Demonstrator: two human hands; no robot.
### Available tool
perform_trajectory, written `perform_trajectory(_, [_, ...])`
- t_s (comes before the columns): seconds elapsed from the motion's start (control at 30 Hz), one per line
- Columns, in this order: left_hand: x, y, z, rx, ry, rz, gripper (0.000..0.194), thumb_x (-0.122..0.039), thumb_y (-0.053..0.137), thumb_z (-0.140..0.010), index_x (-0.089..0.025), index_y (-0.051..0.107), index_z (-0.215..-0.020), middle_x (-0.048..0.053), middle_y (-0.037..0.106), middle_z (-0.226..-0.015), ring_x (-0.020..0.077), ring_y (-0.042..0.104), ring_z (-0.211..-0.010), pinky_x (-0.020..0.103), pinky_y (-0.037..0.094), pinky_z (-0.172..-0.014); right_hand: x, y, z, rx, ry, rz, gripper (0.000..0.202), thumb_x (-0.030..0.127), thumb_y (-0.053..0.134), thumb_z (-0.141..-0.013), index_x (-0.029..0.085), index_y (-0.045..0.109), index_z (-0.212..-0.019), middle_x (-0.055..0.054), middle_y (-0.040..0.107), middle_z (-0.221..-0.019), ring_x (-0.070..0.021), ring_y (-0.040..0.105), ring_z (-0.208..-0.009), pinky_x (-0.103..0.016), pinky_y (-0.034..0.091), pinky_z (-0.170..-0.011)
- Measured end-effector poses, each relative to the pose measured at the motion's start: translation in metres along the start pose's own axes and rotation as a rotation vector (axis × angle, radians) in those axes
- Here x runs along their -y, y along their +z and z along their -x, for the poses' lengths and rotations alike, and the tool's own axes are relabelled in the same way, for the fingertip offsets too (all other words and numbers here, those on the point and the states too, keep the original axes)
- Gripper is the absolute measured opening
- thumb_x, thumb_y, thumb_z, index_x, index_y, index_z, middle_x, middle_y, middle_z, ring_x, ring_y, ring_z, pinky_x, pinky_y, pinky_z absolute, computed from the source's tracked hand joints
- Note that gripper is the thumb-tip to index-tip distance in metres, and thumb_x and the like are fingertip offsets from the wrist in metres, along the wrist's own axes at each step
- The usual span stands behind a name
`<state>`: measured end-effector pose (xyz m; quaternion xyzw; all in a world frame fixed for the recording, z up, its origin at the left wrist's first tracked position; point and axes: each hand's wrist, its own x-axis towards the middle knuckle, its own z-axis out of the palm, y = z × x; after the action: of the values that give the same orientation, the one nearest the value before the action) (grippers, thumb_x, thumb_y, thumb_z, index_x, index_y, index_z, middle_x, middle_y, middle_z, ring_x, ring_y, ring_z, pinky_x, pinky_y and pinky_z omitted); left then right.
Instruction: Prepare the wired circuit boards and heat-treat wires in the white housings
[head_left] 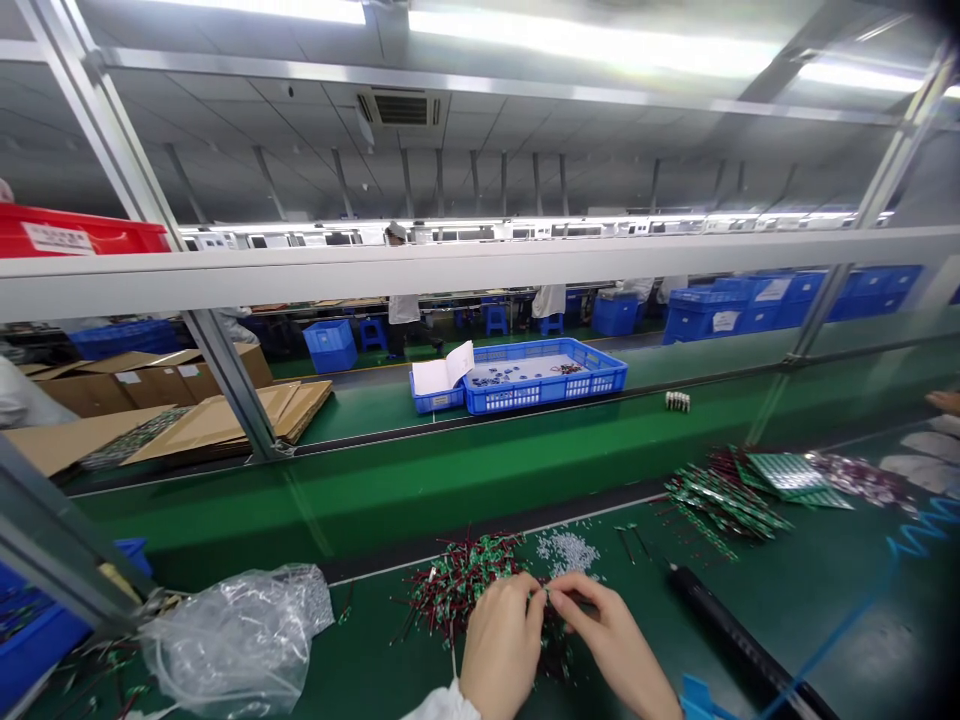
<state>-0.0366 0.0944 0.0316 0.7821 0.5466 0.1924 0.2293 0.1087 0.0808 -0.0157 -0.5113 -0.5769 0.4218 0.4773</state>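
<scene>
My left hand (502,640) and my right hand (611,640) meet over the green bench, thumbs and fingertips pinched close together. Whatever lies between the fingertips is too small to name. Right behind and below them spreads a pile of small green boards with dark red wires (469,580). Beyond my right hand's fingers lies a scatter of tiny whitish parts (568,550). A blue wrist strap (697,698) shows at my right wrist, and a white sleeve at my left.
A clear plastic bag (232,640) lies left. To the right are a black tool (739,635), a coiled blue cord (847,622) and stacked board strips (727,500). Beyond runs a green conveyor (465,470), with a blue tray (544,398) behind. Another person's hand shows far right.
</scene>
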Motion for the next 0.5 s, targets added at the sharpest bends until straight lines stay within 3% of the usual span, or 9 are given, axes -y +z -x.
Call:
perform_trajectory(0.23, [0.0002,0.0017,-0.0007,-0.004,-0.002,-0.083,0.030,-0.023,0.038,-0.088,-0.020,0.065,-0.075,0.005,0.068,-0.085,0.0195,0.061,-0.083,0.028,0.039,-0.072,-0.0041,0.0050,-0.0027,0.059,0.047,-0.080,0.028,0.045,0.055,-0.083,0.018,0.061,-0.082,-0.002,0.062,-0.072,-0.0170,0.056,-0.070,-0.026,0.043,-0.063])
perform_trajectory(0.5, [0.0058,0.0062,-0.0005,0.041,-0.002,-0.150,0.025,-0.023,0.042,-0.084,-0.022,0.066,-0.083,0.005,0.068,-0.089,0.0211,0.061,-0.088,0.029,0.040,-0.076,-0.0084,0.0045,-0.0036,0.090,0.093,-0.164,0.029,0.045,0.059,-0.078,0.016,0.059,-0.073,-0.001,0.058,-0.063,-0.0153,0.056,-0.063,-0.025,0.040,-0.060])
